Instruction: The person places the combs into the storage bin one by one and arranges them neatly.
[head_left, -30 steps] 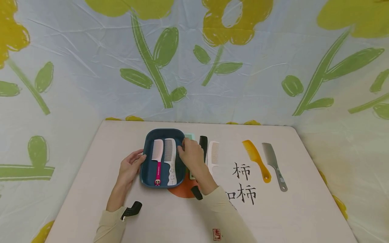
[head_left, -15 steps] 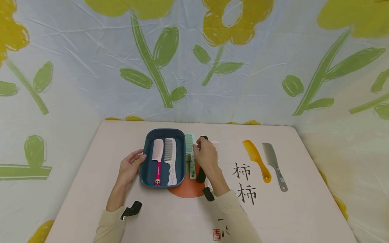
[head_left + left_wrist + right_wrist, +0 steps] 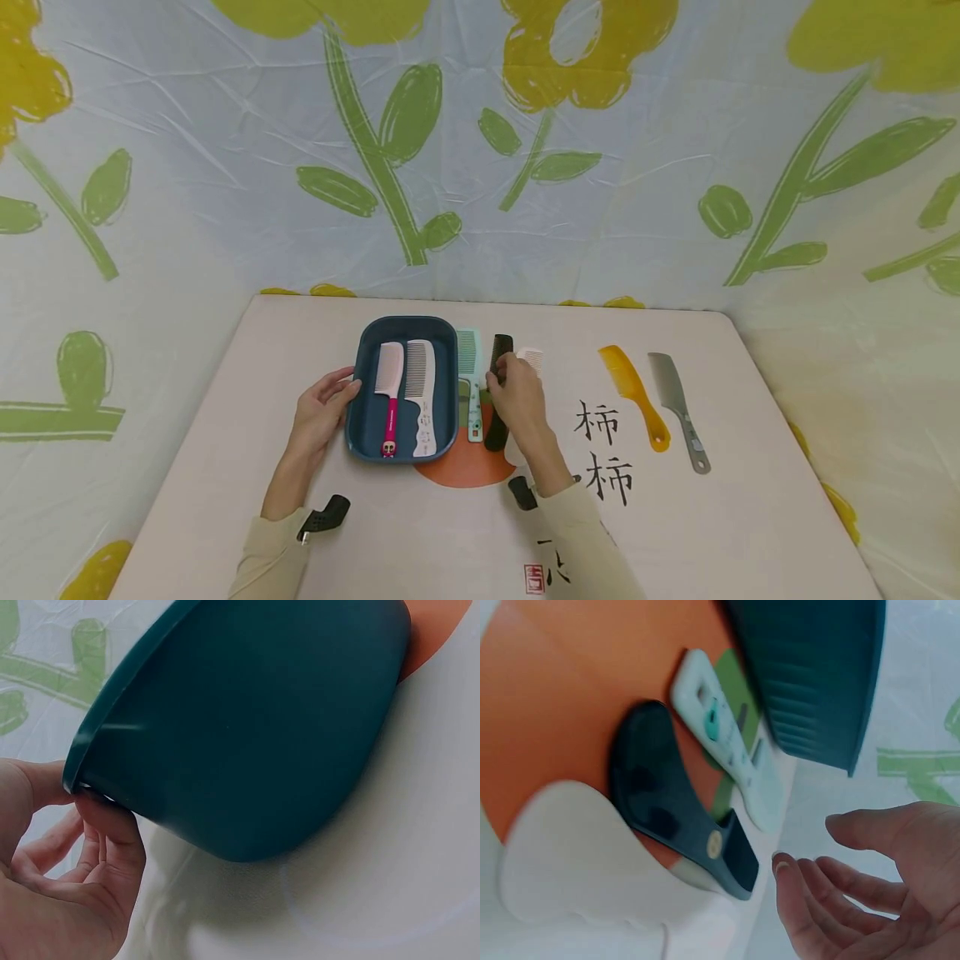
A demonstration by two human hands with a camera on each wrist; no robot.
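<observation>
My left hand (image 3: 318,417) pinches the left rim of a dark blue rectangular tub (image 3: 444,425); the left wrist view shows thumb and finger at that rim. Inside the tub lie a pink comb (image 3: 391,417) with a magenta handle and a white comb (image 3: 425,417). My right hand (image 3: 521,400) hovers over a black comb (image 3: 497,432), fingers loosely bent. In the right wrist view, nothing sits between thumb and fingers. A mint green comb (image 3: 474,408) lies between tub and black comb. Another white comb (image 3: 531,358) is partly hidden by the right hand.
Farther right on the pale table mat (image 3: 750,517) lie a yellow comb (image 3: 636,396) and a grey comb (image 3: 678,400). The mat bears black characters and an orange printed shape (image 3: 457,477). A flower-printed cloth (image 3: 637,225) closes off the back and sides.
My right hand has moved right, from the tub's right edge to over the black comb, uncovering the mint green comb. The left hand and tub stay in place.
</observation>
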